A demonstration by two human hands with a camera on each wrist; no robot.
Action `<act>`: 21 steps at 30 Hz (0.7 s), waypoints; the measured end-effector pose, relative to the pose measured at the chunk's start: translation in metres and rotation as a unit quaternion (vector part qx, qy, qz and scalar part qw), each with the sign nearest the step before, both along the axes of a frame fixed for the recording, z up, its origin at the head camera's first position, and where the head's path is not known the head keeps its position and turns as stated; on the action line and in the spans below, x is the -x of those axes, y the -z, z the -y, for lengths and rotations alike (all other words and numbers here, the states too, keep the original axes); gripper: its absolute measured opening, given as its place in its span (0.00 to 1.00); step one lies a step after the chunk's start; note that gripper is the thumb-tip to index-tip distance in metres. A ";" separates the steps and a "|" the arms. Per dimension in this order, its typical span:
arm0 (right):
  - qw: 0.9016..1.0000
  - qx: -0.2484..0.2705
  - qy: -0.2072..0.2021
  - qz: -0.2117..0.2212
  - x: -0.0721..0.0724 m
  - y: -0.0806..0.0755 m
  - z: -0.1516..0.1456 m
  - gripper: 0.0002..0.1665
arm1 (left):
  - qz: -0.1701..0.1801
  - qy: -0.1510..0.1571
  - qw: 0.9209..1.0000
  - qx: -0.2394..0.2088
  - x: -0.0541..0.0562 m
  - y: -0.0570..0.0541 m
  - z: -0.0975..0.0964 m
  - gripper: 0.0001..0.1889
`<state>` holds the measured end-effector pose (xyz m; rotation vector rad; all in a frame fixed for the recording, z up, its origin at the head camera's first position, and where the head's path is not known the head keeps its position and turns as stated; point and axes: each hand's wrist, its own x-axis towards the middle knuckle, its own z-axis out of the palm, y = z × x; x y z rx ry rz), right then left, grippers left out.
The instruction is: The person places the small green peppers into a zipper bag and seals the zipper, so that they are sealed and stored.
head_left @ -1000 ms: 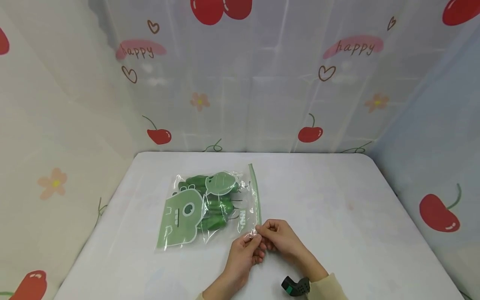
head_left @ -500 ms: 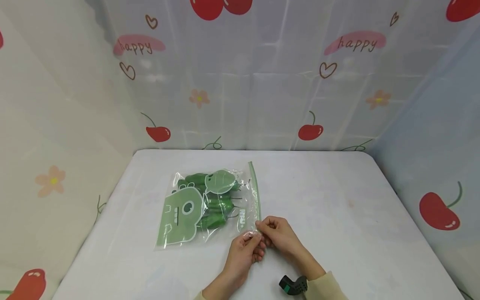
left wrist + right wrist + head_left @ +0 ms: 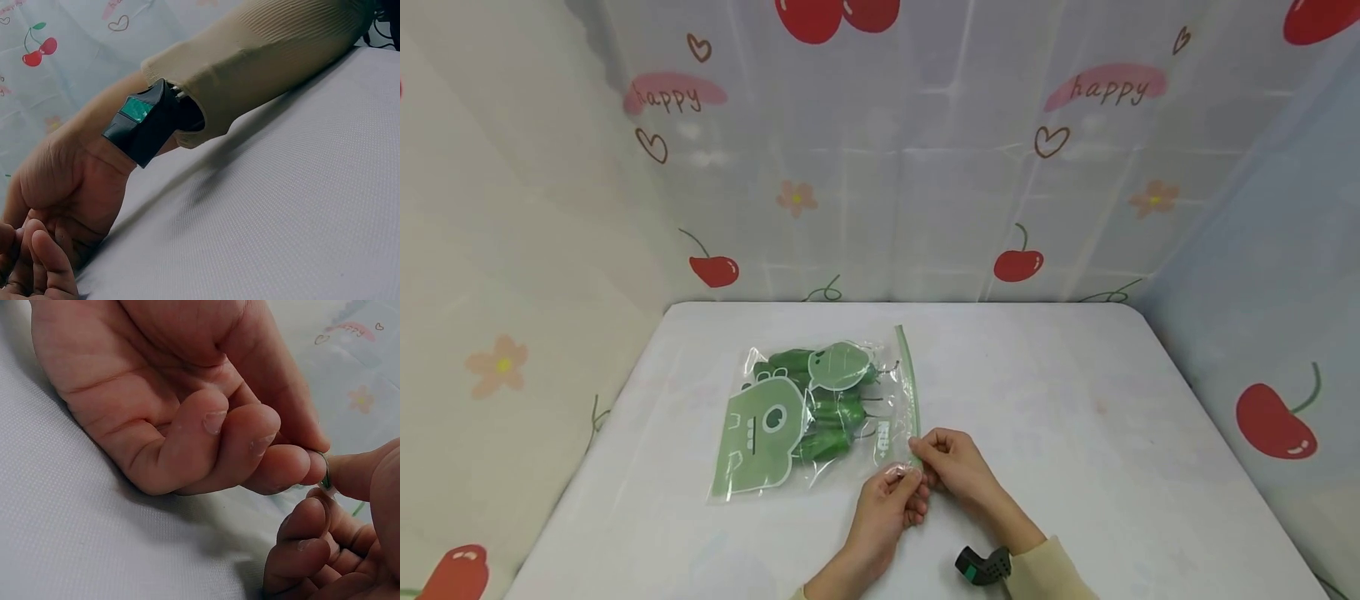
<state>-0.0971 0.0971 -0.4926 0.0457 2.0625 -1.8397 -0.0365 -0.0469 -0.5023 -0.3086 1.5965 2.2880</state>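
A clear zip bag [image 3: 889, 433] printed with green cartoon dinosaurs lies flat on the table, left of centre in the head view. Several green peppers [image 3: 827, 444] show through it, stems toward the green zip strip [image 3: 907, 367] along its right side. My left hand [image 3: 886, 510] pinches the bag's near right corner between thumb and fingers. Just beyond it, my right hand [image 3: 961, 471] pinches the end of the strip. In the right wrist view, a thin green edge [image 3: 325, 472] shows between the fingertips of both hands. The fingers cover that corner of the bag.
The white table [image 3: 1075, 417] extends widely to the right of the hands. Printed curtains [image 3: 887, 167] stand close behind it and at both sides. A black wrist camera [image 3: 983, 567] sits at the right sleeve, low over the table.
My right hand's fingertips have shifted slightly away from me along the zip strip. The left hand keeps its pinch at the corner, and the bag stays in place.
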 end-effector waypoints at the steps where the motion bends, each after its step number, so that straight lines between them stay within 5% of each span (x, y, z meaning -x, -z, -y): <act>1: 1.000 -0.001 0.001 0.000 0.001 0.000 0.000 0.18 | -0.001 -0.001 1.000 0.002 0.000 0.000 0.000 0.15; 21: 0.999 -0.024 0.013 -0.019 0.022 0.000 0.003 0.17 | -0.002 0.001 1.000 -0.005 0.000 0.003 0.000 0.16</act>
